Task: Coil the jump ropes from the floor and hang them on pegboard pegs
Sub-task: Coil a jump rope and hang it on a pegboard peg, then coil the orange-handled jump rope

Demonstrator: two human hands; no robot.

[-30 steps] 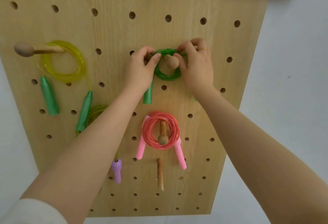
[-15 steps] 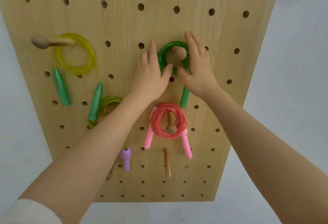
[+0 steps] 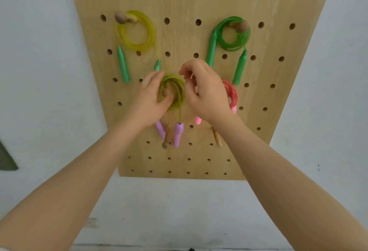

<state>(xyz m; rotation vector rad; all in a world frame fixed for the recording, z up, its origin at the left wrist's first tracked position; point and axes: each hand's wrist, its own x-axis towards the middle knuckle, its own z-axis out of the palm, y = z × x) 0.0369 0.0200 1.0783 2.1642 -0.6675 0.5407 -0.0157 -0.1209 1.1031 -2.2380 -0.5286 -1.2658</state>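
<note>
Right now the olive-green rope coil [image 3: 172, 91] sits low on the wooden pegboard [image 3: 185, 2], between the two hands, with a strand dropping straight down to a purple handle [image 3: 178, 134]; a second purple handle [image 3: 160, 129] angles out from under the left wrist. The left hand [image 3: 151, 99] rests against the left side of this coil, its thumb curled in across the lower part of the loops and its fingers reaching up along the coil's outer edge, so it holds the coil. The right hand [image 3: 205, 91] is just beside the coil's right edge with its fingers bent and pressed together near the top; whether it is pinching a strand cannot be told, as the fingertips are blurred. A ring [image 3: 207, 68] shows on one finger. Behind the right hand, a red rope coil [image 3: 232, 94] with a pink handle [image 3: 198, 120] peeks out. Higher up, a green rope coil [image 3: 233, 36] hangs on a round-headed peg [image 3: 241, 27], its two green handles [image 3: 240, 67] hanging down. To the upper left, a yellow rope coil [image 3: 137, 31] hangs on another peg [image 3: 121, 17], also with green handles below. Two bare pegs [image 3: 217, 137] stick out lower down. A pale wall [image 3: 39, 71] surrounds the board.
</note>
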